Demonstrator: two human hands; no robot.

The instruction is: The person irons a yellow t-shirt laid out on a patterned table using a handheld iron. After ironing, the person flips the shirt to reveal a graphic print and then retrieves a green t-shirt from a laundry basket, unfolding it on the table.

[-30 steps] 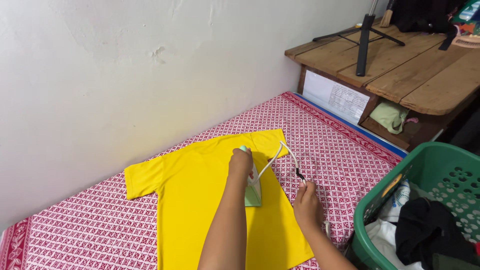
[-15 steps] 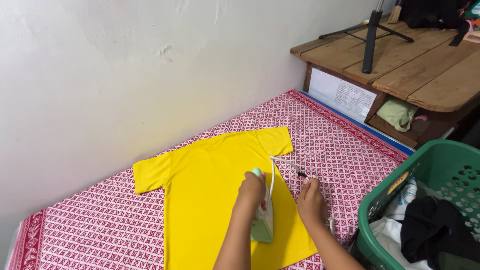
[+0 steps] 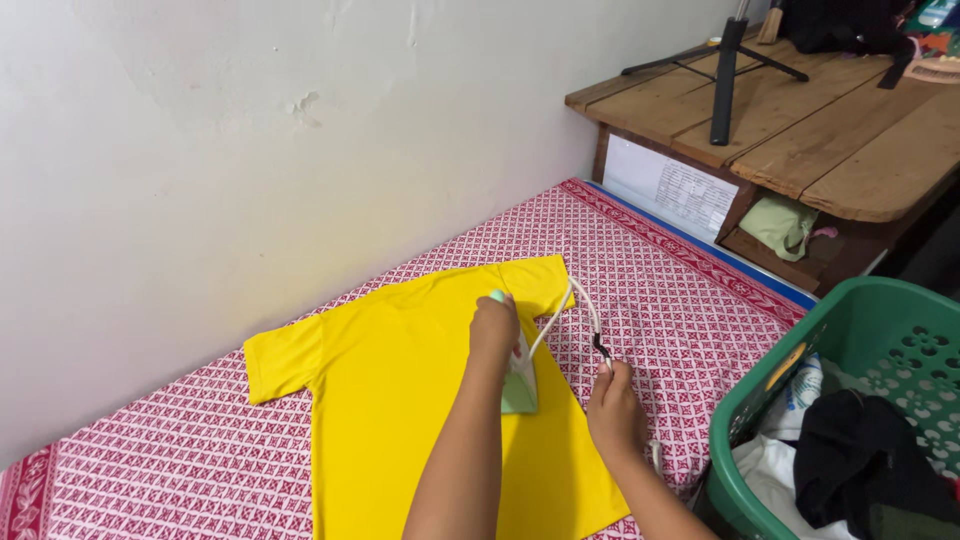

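Both hands are working: our left hand is gripping the pale green iron on the yellow shirt, mid-mat near the wall; our right hand is pinching its white cord. We're judging the shirt soft and light, the iron heavy, best held by its handle. White printed sheet is hanging under the wooden table.

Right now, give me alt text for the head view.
A left hand presses a pale green iron on a yellow T-shirt spread over red patterned cloth; the right hand holds its cord aside, beside a green laundry basket.
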